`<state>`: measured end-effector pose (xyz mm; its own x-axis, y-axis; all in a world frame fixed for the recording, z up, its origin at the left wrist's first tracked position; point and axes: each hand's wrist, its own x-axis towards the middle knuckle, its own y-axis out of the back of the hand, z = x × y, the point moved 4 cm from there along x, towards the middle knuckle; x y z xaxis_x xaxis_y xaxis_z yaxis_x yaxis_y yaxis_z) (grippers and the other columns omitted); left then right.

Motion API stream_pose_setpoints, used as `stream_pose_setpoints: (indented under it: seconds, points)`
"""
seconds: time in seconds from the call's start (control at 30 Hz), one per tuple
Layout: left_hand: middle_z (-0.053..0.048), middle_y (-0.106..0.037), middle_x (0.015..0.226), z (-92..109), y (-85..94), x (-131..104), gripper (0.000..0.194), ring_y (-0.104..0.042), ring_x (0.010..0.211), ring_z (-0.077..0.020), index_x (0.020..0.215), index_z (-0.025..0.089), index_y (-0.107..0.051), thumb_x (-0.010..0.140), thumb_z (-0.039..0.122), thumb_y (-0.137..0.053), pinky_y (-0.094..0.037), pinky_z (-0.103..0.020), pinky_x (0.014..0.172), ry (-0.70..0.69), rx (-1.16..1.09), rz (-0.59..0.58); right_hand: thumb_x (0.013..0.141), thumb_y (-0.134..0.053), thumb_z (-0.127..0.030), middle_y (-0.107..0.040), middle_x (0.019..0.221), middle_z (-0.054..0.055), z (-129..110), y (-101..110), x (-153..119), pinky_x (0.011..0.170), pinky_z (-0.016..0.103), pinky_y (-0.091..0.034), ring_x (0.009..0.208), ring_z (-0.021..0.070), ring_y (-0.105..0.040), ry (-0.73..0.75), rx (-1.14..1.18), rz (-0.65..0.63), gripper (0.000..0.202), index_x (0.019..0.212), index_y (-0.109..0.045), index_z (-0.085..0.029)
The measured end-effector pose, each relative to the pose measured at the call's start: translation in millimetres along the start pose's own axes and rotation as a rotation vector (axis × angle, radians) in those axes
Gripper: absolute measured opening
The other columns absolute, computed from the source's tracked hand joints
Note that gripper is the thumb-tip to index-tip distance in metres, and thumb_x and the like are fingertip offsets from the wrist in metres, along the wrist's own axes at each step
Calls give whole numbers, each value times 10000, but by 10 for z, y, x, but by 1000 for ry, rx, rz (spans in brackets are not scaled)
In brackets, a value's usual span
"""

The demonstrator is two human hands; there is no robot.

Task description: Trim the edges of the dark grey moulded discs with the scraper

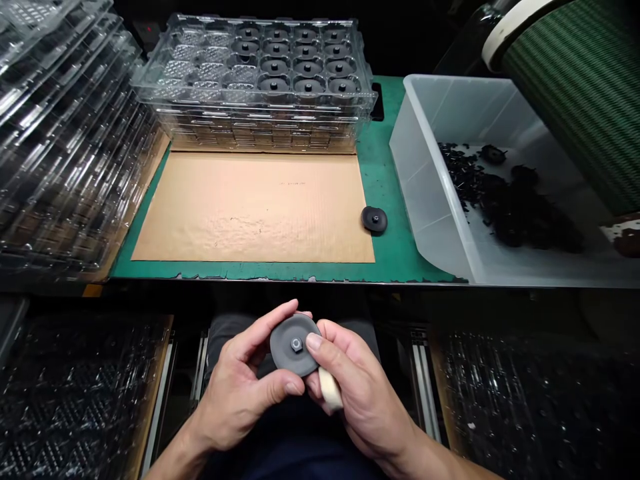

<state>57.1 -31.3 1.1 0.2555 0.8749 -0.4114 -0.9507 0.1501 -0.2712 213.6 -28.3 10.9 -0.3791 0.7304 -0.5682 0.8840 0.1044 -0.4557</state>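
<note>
Between my two hands, below the table's front edge, is a round black rubber-like disc [287, 360] with a small hub at its centre. My left hand [255, 380] grips the disc's left side, thumb along the lower rim. My right hand [350, 380] pinches its right side with the thumb near the hub, and also holds a cream-coloured piece [330, 390] under its fingers. A similar black disc [375, 220] lies at the right edge of the cardboard sheet [250, 207].
Clear trays [245, 100], partly filled with black discs, are stacked at the back. More trays [65, 140] lean at the left. A translucent bin [435, 173] holds black parts at the right, beside a green cylinder [575, 87]. Dark trays [75, 400] lie lower left.
</note>
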Motion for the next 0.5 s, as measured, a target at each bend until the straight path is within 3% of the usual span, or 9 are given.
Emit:
stream_pose_setpoints:
  seconds: [0.5]
  points:
    - [-38, -694, 1445, 60, -28, -52, 731, -648, 1325, -276, 1464, 376, -613, 793, 399, -902, -511, -270, 1108, -73, 66, 1, 966, -672, -625, -494, 559, -52, 2, 4, -38, 444, 180, -261, 461, 55, -351, -28, 49, -14, 489, 821, -491, -194]
